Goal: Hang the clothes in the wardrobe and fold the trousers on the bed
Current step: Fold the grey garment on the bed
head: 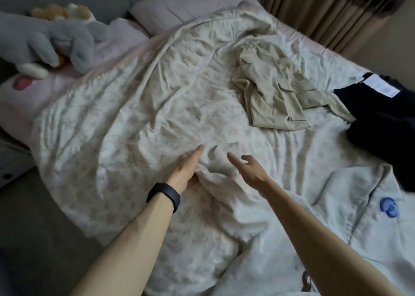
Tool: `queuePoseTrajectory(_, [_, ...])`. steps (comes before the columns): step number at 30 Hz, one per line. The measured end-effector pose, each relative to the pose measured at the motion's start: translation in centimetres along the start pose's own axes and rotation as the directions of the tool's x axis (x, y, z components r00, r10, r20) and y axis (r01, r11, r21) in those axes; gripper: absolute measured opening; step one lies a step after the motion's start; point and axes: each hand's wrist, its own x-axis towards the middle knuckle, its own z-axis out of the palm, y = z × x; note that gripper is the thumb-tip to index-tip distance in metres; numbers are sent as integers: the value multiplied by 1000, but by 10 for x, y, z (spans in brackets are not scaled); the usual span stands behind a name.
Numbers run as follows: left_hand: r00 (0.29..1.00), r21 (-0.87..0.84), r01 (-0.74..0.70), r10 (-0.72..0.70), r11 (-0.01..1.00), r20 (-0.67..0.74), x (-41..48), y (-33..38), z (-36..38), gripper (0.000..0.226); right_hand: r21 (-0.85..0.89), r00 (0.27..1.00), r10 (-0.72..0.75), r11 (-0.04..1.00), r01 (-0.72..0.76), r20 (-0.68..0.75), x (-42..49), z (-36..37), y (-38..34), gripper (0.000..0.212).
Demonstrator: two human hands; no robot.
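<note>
Currently: beige trousers (274, 89) crumpled on the duvet (134, 116), toward the far right edge of the bed (314, 42), well apart from both hands. Left hand (187, 166) flat on the duvet, fingers (197, 153) straight and together against a fabric ridge; black wristband (164, 197) on that wrist. Right hand (249, 169) just beside it, fingers loosely spread, holding nothing; duvet contact unclear. Dark garment (381, 127) at right edge, just beside the trousers. White shirt (370, 217) at near right corner. Grey plush toy (56, 37) at far left corner.
</note>
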Motion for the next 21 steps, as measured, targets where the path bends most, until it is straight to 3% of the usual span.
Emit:
queuePoseTrajectory(2, [996,28,-85,84,996,42,13,24,1,25,21,1000,-25,999,25,-20,15,2,-28,55])
queuePoseTrajectory(4, [980,-91,-194,196,977,13,16,45,-6,17,169,985,-123,975,142,-118,25,2,-53,18])
queuePoseTrajectory(5, [969,-185,-246,247,951,-21,13,54,-12,15,303,975,-167,931,204,-146,29,1,-65,12])
queuePoseTrajectory(7, [931,-286,-365,348,886,-111,4,61,-23,16,459,948,-286,830,318,-140,36,-2,-87,27])
queuePoseTrajectory(10, [887,-211,-453,413,866,-207,4,60,-38,27,187,918,-388,899,396,-77,52,-4,-115,47])
queuePoseTrajectory(13, [937,-154,-322,292,934,-191,20,42,-42,31,-79,970,-237,969,233,-45,58,-2,-100,55])
queuePoseTrajectory(16, [962,-104,-223,202,969,-185,40,9,-41,19,-363,986,-165,920,146,-21,49,6,-57,61])
queuePoseTrajectory(19, [955,-254,-105,26,962,-297,57,0,-42,20,-464,941,-337,832,303,11,41,23,-46,72])
queuePoseTrajectory(21, [972,-392,-55,-40,918,-232,65,10,-43,22,-438,921,-381,817,376,80,48,34,-62,90])
